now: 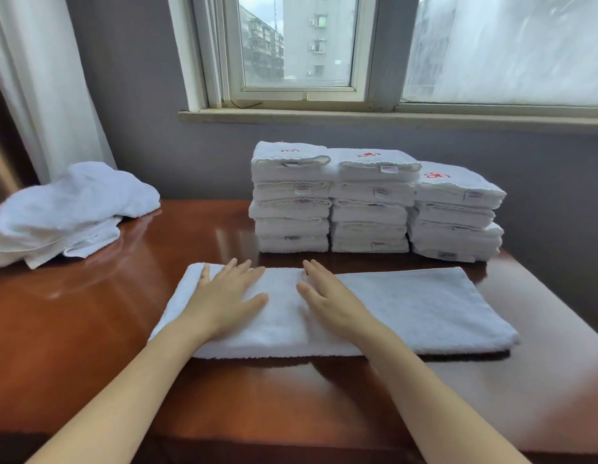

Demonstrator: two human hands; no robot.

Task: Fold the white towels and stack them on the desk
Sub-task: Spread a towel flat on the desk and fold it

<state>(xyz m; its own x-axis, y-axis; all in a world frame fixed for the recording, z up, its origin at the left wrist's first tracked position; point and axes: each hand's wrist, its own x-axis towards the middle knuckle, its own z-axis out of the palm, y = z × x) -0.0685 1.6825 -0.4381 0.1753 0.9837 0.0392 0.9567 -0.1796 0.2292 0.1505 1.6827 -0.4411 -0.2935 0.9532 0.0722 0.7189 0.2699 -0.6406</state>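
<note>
White terry towel [424, 306], folded into a long band, lies flat across the glossy reddish-brown wooden counter [90, 329]. Both hands rest on the towel's left half, palms down, fingers straight and slightly spread. The left hand [223, 296] is near the towel's left end and the right hand [331, 299] just beside it toward the towel's middle, the two not touching. Neither grips the cloth. Behind the towel, three piles of folded white towels stand side by side: the left stack [292, 199], the middle stack [371, 202] and the lower right stack [455, 216], with red embroidery on their top pieces. Well to the towel's left lies a loose heap [66, 212] of unfolded white towels. Beyond the towel, above the piles, is a window [297, 45].
</note>
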